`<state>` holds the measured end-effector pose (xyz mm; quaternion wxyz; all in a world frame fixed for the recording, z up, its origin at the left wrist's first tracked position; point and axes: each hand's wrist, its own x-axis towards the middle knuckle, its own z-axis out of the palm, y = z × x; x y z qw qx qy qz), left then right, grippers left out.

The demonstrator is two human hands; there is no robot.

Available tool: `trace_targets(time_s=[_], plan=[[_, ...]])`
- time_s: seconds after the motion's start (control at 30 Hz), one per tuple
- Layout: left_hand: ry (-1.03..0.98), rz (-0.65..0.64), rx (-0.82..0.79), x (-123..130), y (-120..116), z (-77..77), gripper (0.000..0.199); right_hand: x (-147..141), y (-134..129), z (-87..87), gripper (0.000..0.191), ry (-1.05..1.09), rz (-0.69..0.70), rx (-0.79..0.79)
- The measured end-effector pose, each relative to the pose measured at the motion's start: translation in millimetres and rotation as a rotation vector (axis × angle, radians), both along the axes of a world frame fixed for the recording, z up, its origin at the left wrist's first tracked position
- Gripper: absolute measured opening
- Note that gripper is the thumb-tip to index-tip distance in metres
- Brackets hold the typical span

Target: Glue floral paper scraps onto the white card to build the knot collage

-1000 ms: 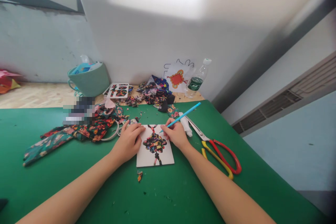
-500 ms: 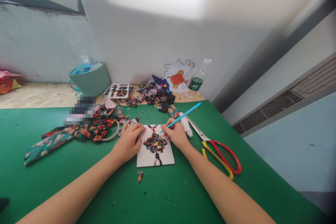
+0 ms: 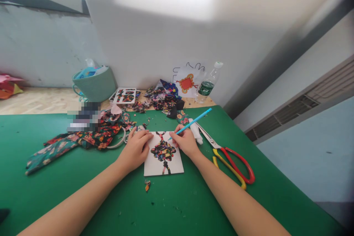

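While your left hand (image 3: pixel 134 151) rests, fingers (image 3: pixel 143 138) extended, on the left edge of the patterned card (image 3: pixel 163 153), your right hand (image 3: pixel 186 142) pinches a blue pen (image 3: pixel 194 121) in its fingers; the card lies on the green surface (image 3: pixel 166 210).

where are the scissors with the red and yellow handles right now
In the head view, the scissors lie on the green tabletop to the right of the right hand, blades beside a white tube-shaped object.
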<state>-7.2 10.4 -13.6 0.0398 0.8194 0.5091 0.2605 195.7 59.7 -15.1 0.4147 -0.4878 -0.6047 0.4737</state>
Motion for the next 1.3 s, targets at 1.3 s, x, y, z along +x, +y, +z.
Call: trace_targets(time_s=[1.3], plan=[[0.003, 0.002, -0.01, -0.5, 0.4, -1.1, 0.037, 0.4, 0.9, -1.1, 0.028, 0.003, -0.015, 0.015]])
